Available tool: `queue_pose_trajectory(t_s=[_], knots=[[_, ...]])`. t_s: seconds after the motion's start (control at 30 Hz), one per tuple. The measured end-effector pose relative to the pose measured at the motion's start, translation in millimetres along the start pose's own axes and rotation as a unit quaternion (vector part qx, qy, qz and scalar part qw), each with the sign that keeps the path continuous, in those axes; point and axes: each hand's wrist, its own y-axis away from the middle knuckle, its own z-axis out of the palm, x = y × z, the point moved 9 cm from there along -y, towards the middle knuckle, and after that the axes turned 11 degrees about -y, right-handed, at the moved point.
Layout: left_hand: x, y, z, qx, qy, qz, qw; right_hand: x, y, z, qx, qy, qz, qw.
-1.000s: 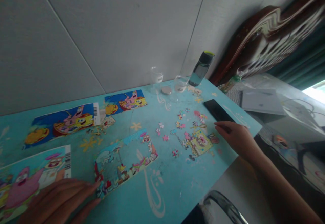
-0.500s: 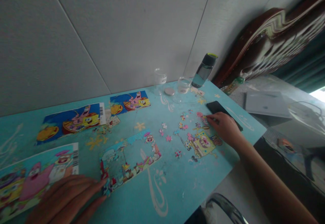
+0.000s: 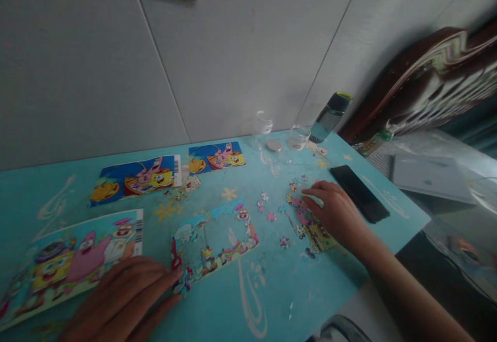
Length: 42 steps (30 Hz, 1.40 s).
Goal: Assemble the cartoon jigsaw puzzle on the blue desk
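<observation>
My left hand (image 3: 132,300) rests at the lower left, its fingertips touching the lower-left corner of a partly filled puzzle frame (image 3: 229,260). That frame has an open middle showing the table. My right hand (image 3: 336,210) hovers over the loose pieces at the right, thumb and forefinger apart with nothing visible between them. Beneath it, a yellow cartoon-figure section (image 3: 319,238) is partly covered by the hand. Loose pieces lie between, among them a pink piece (image 3: 271,217) and a red-and-blue piece (image 3: 284,241).
Picture sheets (image 3: 87,259) lie at the left, with a blue card (image 3: 217,158) behind. Clear cups (image 3: 298,138), a round lid (image 3: 274,146) and a dark bottle (image 3: 330,117) stand along the wall. A black phone (image 3: 359,193) lies right of my right hand.
The view has shifted, so the table things appear further right. My right hand has moved left and nearer over the pieces, away from the phone; its thumb and forefinger have spread. My left hand stays at the frame's corner.
</observation>
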Motion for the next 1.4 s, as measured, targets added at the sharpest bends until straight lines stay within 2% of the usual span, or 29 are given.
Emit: queue_pose_trajectory(t_s=[0.13, 0.23, 0.37, 0.53, 0.63, 0.8, 0.93, 1.07, 1.13, 1.2, 1.4], knots=[[9.5, -12.0, -11.9, 0.015, -0.003, 0.003, 1.000, -42.9, -26.6, 22.5, -0.076, -0.074, -0.073, 0.992], [18.0, -19.5, -22.0, 0.029, 0.003, 0.012, 0.999, -60.2, -46.3, 38.5, -0.109, -0.093, -0.090, 0.986], [28.6, -31.1, -32.7, 0.024, 0.022, 0.021, 0.999, -61.8, -60.0, 52.2, -0.131, -0.091, -0.076, 0.984], [41.0, -42.4, -43.9, 0.047, 0.030, 0.033, 0.998, -49.9, -62.1, 50.3, -0.131, -0.119, -0.021, 0.984], [47.6, -41.5, -35.9, 0.025, 0.048, 0.042, 0.998, -65.1, -57.4, 45.2, -0.138, -0.163, -0.050, 0.976], [57.8, -37.3, -18.2, -0.022, 0.065, 0.053, 0.996, -112.4, -40.4, 52.7, -0.197, -0.260, -0.132, 0.936], [64.4, -36.8, -10.6, -0.039, 0.075, 0.066, 0.994, -132.4, -38.0, 59.5, -0.188, -0.248, -0.197, 0.930], [65.9, -34.6, -3.7, -0.049, 0.070, 0.071, 0.994, -145.1, -35.7, 68.8, -0.214, -0.239, -0.260, 0.911], [66.3, -33.5, -1.6, -0.055, 0.063, 0.076, 0.994, -146.6, -35.6, 68.9, -0.212, -0.246, -0.268, 0.907], [66.4, -33.2, -2.7, -0.054, 0.055, 0.082, 0.994, -140.2, -38.5, 63.5, -0.183, -0.258, -0.250, 0.915], [62.5, -47.6, -16.0, -0.025, 0.037, 0.061, 0.997, -93.3, -42.3, 43.2, -0.070, -0.270, -0.169, 0.945]])
